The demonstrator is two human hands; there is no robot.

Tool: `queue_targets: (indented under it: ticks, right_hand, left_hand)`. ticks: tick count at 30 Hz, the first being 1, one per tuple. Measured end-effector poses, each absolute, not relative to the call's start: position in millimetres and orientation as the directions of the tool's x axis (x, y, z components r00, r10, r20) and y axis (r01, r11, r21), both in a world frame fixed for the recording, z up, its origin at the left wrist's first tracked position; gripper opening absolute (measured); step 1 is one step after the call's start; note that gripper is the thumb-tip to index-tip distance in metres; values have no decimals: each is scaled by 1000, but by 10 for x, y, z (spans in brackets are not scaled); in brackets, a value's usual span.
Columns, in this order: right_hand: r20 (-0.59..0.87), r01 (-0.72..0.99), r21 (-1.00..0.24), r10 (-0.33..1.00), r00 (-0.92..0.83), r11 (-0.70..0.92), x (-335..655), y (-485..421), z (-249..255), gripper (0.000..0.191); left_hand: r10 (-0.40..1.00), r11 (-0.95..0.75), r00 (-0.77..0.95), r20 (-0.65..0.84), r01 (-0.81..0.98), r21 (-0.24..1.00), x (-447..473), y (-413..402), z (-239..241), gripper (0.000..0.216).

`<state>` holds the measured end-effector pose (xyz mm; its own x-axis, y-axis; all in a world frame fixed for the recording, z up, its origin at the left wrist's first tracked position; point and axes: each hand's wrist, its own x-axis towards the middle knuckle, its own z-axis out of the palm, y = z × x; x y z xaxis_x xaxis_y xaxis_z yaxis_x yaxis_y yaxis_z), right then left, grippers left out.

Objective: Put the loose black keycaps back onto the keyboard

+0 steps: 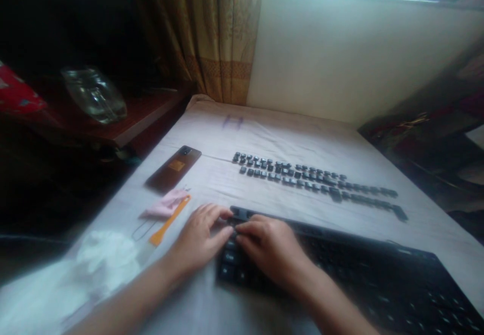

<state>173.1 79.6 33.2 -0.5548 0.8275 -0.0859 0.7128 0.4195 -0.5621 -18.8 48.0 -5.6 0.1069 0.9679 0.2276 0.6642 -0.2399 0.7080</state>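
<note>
A black keyboard (363,264) lies on the light cloth-covered surface in front of me. At its far left corner, my left hand (206,231) curls its thumb and forefinger against the edge. My right hand (270,247) reaches over the left keys, its thumb and forefinger pinched together near my left thumb. What sits between those right fingertips is too small and blurred to make out. Behind the keyboard, loose black keycaps (298,175) are laid out in long rows, several to each row.
Left of my hands lie an orange strip-like tool (170,221), a pink cloth (166,204), a thin wire loop (142,230) and a phone (176,168). Crumpled white material (106,254) is nearer me. A glass jar (96,95) stands on a wooden table (147,111) beyond.
</note>
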Motion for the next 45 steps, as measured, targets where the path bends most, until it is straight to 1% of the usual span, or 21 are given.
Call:
queue_targets:
  ticks: [3, 8, 11, 14, 17, 23, 27, 36, 45]
  right_hand:
    - [-68, 700, -583, 834, -548, 412, 1743, 829, 325, 20]
    - [-69, 736, -581, 880, -469, 347, 1727, 854, 306, 15]
    - [-64, 739, -573, 880, -471, 354, 1710, 846, 313, 18]
    - [-63, 756, -539, 878, -475, 371, 1693, 825, 332, 22]
    - [-69, 773, -518, 883, -464, 366, 1679, 801, 357, 17]
    - [-78, 774, -528, 888, -453, 349, 1671, 789, 369, 15]
    - [-75, 764, -538, 883, -463, 355, 1683, 797, 356, 16]
    - [-98, 750, -582, 888, -449, 315, 1692, 812, 368, 17]
    - [-103, 772, -551, 892, -441, 318, 1677, 811, 366, 18]
  left_hand:
    - [968, -240, 105, 230, 665, 707, -185, 480, -55, 17]
    - [969, -236, 103, 227, 666, 708, -191, 478, -60, 18]
    - [970, -232, 101, 223, 666, 708, -193, 472, -65, 17]
    - [971, -227, 98, 218, 665, 712, -191, 467, -68, 18]
    - [973, -221, 100, 207, 660, 718, -194, 464, -64, 20]
    - [978, -208, 133, 160, 642, 738, -229, 472, -38, 20]
    - [980, -193, 155, 121, 634, 749, -245, 483, -30, 20]
    - [982, -184, 156, 108, 642, 744, -232, 483, -24, 18]
    - [982, -185, 155, 110, 649, 738, -222, 490, 0, 17]
